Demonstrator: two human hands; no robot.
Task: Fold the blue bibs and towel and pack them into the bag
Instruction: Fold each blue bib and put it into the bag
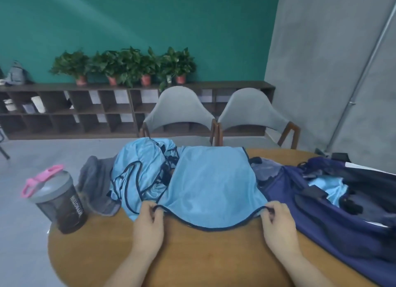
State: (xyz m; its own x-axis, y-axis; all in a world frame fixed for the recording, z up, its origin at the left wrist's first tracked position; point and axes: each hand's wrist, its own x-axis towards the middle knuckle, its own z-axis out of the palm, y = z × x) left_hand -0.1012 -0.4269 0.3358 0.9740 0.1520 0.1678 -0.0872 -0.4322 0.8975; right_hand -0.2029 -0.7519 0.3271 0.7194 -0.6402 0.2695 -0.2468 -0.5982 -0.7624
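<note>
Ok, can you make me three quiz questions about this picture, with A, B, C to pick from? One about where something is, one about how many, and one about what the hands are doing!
1. Where on the table does the bottle stand?
A. Near the left edge
B. In the middle
C. Near the right edge

2. How many grey chairs stand beyond the table?
A. One
B. Two
C. Four

3. What are the left hand and the right hand doing?
A. Both lie flat on the table
B. One holds the bottle
C. Both pinch the near edge of the bib

Answers:
1 A, since the bottle stands at the far left by the table's rim.
2 B, since two chair backs show side by side.
3 C, since each hand's fingers curl round the bib's dark trim at one corner.
</note>
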